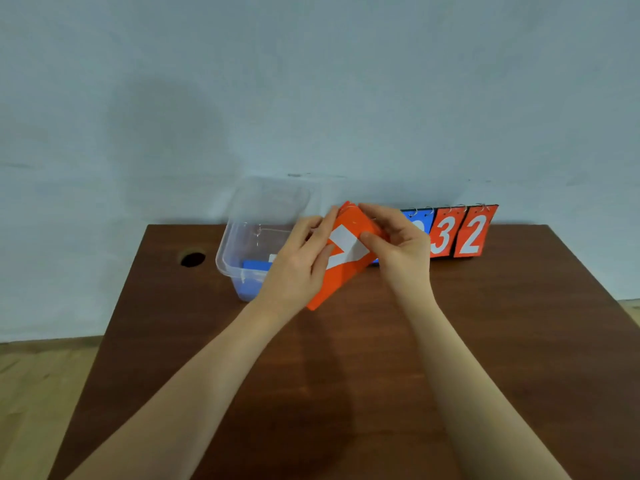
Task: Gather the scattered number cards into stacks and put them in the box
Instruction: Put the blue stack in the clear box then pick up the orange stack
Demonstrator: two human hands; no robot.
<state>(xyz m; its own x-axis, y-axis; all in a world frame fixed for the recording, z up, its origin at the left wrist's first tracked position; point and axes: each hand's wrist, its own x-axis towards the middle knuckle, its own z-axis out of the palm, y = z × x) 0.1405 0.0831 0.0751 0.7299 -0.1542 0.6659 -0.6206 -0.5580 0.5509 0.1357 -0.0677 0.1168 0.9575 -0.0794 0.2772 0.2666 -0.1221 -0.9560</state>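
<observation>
A stack of orange number cards [341,268] with a white digit on top is held tilted above the table, just right of the clear plastic box [239,237]. My left hand [294,265] grips the stack's lower left side. My right hand [398,244] pinches its upper right end. Blue cards [256,265] lie inside the box. Behind my right hand stands a flip scoreboard [453,233] showing a partly hidden blue card, then orange 3 and 2.
The brown wooden table [346,375] has a round cable hole [193,259] at its back left. A pale wall rises right behind the table. Light flooring shows at both sides below the table edges.
</observation>
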